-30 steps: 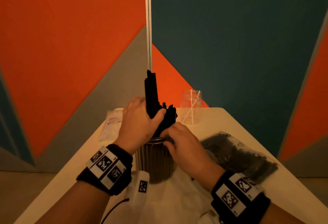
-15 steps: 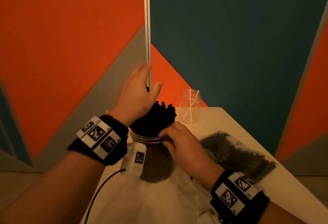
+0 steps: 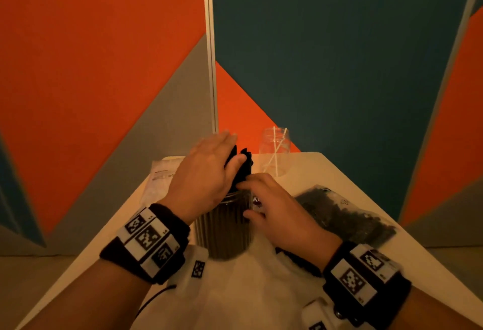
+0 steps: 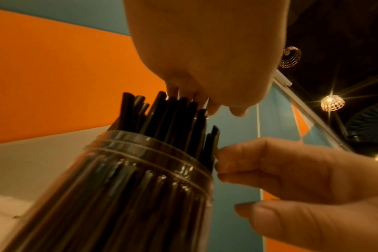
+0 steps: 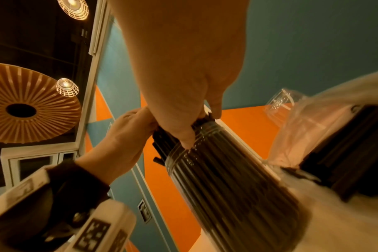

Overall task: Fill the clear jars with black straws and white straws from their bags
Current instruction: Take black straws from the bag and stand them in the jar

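A clear jar (image 3: pixel 224 228) packed with black straws (image 4: pixel 171 116) stands mid-table. My left hand (image 3: pixel 206 170) lies flat on the straw tops, fingers straight, palm pressing down; the left wrist view shows the left hand (image 4: pixel 205 51) from below. My right hand (image 3: pixel 277 207) holds the jar's mouth, thumb on the neck (image 5: pixel 188 143) and curled fingers against the straws on the far side. A second clear jar (image 3: pixel 274 152) at the back holds a few white straws. The bag of black straws (image 3: pixel 345 214) lies to the right.
A flat bag with a label (image 3: pixel 162 175) lies at the back left of the pale table (image 3: pixel 326 170). White crumpled plastic (image 3: pixel 248 277) sits in front of the jar. Orange, grey and teal wall panels stand close behind the table.
My left hand let go of a tall bundle of black straws, lifted open, then came down flat on the straw tops, which now stand lower. My right hand stayed at the jar's mouth.
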The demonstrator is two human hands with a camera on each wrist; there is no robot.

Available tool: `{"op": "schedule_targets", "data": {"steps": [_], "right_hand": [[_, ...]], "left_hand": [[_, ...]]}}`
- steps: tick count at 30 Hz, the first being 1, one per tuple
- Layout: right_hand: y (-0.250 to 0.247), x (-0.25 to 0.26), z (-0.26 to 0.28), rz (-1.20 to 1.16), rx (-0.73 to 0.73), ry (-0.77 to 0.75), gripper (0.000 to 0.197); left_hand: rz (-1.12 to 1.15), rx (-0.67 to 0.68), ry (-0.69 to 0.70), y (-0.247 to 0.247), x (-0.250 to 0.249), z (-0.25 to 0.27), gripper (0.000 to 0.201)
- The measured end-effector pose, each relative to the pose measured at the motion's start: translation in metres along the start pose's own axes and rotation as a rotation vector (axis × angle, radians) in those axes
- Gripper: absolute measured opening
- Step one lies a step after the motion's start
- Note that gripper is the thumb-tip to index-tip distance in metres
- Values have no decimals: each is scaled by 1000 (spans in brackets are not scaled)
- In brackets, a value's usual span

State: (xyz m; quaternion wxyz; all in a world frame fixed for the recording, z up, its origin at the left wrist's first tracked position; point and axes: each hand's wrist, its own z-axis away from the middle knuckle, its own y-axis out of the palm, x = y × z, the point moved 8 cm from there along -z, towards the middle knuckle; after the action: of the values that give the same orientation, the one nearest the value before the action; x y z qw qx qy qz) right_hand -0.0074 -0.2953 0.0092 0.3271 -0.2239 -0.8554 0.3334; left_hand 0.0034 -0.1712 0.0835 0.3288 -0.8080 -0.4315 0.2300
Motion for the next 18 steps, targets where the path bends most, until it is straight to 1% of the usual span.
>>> {"op": "schedule_targets", "data": {"steps": [2,3,4,5,6,7,8,9,11,12,13,14,16,18], "right_hand": [[-18,-21,12,45,-49,105,52],[-27,-37,20,93,-43,197,54],[-34,-54,30,134,-3,305,59],[-38,-72,43,162,66,408,67],[-39,-88,57,185,153,489,76],[-37,-101,71,210,246,549,86],[-33,-112,84,241,336,600,95],[-28,-120,98,278,416,652,104],[-18,-133,118,352,528,756,117],[-13,-136,125,381,566,799,121],[-9,-137,130,409,598,826,122],[-5,-137,132,441,626,836,122],[-1,-135,134,488,674,833,123],[1,-133,134,512,699,822,124]], "left_hand": [[66,-142,19,-16,-16,4,50],[98,-209,41,-22,-26,8,46],[117,-248,59,-24,-37,11,41],[116,-245,60,-21,-48,13,35],[101,-183,41,-12,-57,14,31],[77,-65,6,3,-65,14,29],[49,92,-24,25,-71,15,30],[2,269,-17,52,-77,20,31],[-61,592,91,107,-91,36,30],[-62,720,136,131,-97,45,27],[-32,806,132,150,-99,52,24],[15,851,94,166,-100,55,20],[40,858,49,187,-102,54,16],[43,860,18,201,-102,48,17]]}}
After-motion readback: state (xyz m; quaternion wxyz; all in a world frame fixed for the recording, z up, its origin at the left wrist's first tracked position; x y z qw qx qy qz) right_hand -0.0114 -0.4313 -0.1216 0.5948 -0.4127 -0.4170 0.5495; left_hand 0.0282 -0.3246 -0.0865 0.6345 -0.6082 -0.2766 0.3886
